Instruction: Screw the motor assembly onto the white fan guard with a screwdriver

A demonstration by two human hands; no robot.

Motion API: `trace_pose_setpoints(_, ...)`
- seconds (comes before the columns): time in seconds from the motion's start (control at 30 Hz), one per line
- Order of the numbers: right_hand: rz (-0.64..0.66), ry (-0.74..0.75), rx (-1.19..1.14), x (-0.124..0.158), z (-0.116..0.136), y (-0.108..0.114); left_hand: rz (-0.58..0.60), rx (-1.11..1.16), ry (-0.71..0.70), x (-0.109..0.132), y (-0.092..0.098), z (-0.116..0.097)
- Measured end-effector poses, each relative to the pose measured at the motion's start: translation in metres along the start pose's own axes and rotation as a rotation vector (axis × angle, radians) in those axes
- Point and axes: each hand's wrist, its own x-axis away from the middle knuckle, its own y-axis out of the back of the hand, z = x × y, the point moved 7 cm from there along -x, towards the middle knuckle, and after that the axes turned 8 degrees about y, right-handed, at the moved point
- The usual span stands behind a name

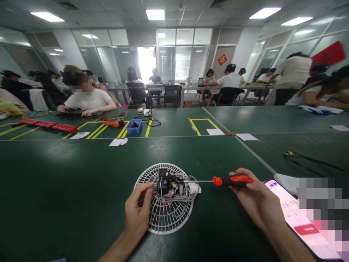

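A white round fan grille lies on the green table in front of me. On it sits a black fan motor with white cords and a red wire around it. My left hand pinches the motor's left end between thumb and fingers. In my right hand is a red and black screwdriver, gripped by its handle and held level. Its shaft points left, and the tip reaches the right side of the motor assembly. Whether the tip sits in a screw is too small to tell.
A lit phone lies beside my right forearm. Farther off are a blue bin, an orange multimeter, red trays and paper slips. A black cord lies at right. Across the table a person works.
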Motion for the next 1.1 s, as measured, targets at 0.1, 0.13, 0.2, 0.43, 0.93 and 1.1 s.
trace_pose_setpoints(0.1,-0.029,-0.03,-0.043,0.001,-0.001,0.002,0.001,-0.004,-0.002,0.0,0.0,0.001)
trace_pose_setpoints(0.13,-0.031,-0.044,-0.054,0.001,-0.001,0.002,0.0,-0.005,-0.002,0.0,0.0,0.001)
trace_pose_setpoints(0.2,-0.029,-0.06,-0.075,0.001,-0.002,0.001,-0.001,-0.006,-0.003,-0.001,0.0,0.0)
trace_pose_setpoints(0.43,-0.007,-0.011,-0.075,-0.004,-0.004,0.003,0.003,-0.002,-0.02,-0.001,0.0,-0.006)
trace_pose_setpoints(0.93,-0.124,-0.123,-0.071,-0.008,-0.022,0.012,-0.005,-0.002,0.021,0.0,0.0,-0.001)
trace_pose_setpoints(1.1,-0.071,-0.122,-0.064,0.001,-0.02,0.002,-0.007,-0.005,0.027,0.0,0.0,-0.002)
